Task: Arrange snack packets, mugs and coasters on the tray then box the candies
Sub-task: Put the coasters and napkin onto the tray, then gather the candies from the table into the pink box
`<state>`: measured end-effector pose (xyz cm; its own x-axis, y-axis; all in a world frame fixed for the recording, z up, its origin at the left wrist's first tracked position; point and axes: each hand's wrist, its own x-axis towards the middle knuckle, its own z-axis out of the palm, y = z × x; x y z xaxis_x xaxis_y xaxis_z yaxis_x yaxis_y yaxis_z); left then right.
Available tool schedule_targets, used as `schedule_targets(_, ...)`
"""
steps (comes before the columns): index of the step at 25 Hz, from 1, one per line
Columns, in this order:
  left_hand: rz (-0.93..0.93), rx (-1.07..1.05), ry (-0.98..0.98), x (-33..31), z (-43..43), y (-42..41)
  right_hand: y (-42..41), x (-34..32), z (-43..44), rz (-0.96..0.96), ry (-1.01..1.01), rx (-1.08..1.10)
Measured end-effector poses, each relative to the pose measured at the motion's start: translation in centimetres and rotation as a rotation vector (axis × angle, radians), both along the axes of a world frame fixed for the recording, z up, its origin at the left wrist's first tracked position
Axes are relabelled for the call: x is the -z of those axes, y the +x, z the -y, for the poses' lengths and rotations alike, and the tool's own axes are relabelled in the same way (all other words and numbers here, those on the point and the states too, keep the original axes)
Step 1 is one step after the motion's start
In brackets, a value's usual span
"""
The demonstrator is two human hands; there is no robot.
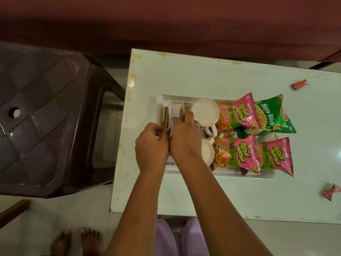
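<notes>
- Brown plastic stool (46, 115): stands on the floor just beside the left end of the table; it plays no part in the step in hand.
- White table (184, 76): bears the white tray (193, 171), which lies lengthwise near the table's left end, within reach of both forearms.
- Coasters (166, 117): thin brown-edged squares standing on edge in the tray's left part, apparently in a white holder; upright storage likely saves room for the mugs.
- Left hand (152, 146): palm down, fingers curled, pinching the near edge of one coaster, probably to steady or seat it.
- Right hand (185, 137): touching the left hand, a ring on one finger, fingertips closed on a white piece beside the coasters; what exactly it grips cannot be told.
- Two white mugs (205, 112): in the tray's middle, one farther and one nearer, handles turned inward towards each other.
- Pink Tedhe Medhe packets (238, 114): three lie flat across the tray's right part, overlapping its edge.
- Green Soya Sticks packet (273, 115): lies at the far right, touching a pink packet.
- Candies (299, 84): two wrapped pieces lie on the bare table, well apart from the tray; no box is in view, so boxing seems not yet begun.
</notes>
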<state>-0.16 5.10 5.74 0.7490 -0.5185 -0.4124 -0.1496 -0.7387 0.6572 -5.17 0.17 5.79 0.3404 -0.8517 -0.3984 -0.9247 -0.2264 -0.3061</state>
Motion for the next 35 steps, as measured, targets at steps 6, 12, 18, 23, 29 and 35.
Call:
schedule_targets(6, 0.007, -0.063, -0.099, -0.6, 1.0, -1.2, -1.1, -1.2, 0.8, 0.147, 0.007, 0.07)
schedule_targets(12, 0.032, -0.11, -0.003, 0.6, 2.1, -1.7, -3.5, -2.0, 1.4, 0.302, -0.033, 0.148)
schedule_targets(18, 0.103, -0.056, 0.065, 0.1, 2.9, -3.9, -8.6, -2.1, 2.6, 0.428, -0.067, 0.327)
schedule_targets(23, 0.153, -0.007, 0.017, -0.8, 4.9, -6.5, -12.9, -2.5, 3.5, 0.448, -0.077, 0.445)
schedule_targets(29, 0.128, -0.047, 0.002, -1.1, 4.2, -9.0, -16.8, -1.5, 4.4, 0.426, -0.141, 0.529)
schedule_targets(35, 0.143, -0.125, 0.019, -0.3, 3.9, -8.0, -17.3, -1.0, 5.2, 0.479, -0.14, 0.559)
